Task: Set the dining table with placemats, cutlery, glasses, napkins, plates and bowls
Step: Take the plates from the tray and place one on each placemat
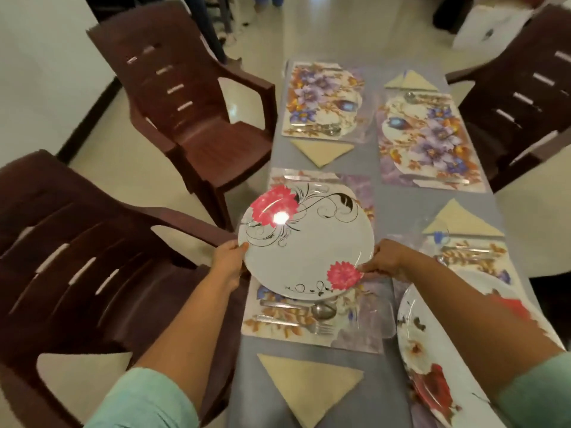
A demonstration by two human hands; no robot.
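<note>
A white plate with pink flowers and black swirls (306,242) is held over the near-left floral placemat (355,329). My left hand (228,261) grips its left rim and my right hand (386,262) pinches its right rim. On that placemat, below the plate, lie a spoon (323,311), a fork (321,328) and a knife handle (278,303). A second flowered plate (432,350) lies on the near-right placemat, partly under my right arm. Folded cream napkins lie at each setting, one (309,384) in front of me.
Two far placemats (321,100) (429,143) carry cutlery but no plates. Brown plastic chairs stand on the left (77,273) (191,112) and another at the right (525,97). The grey table (392,211) runs away from me.
</note>
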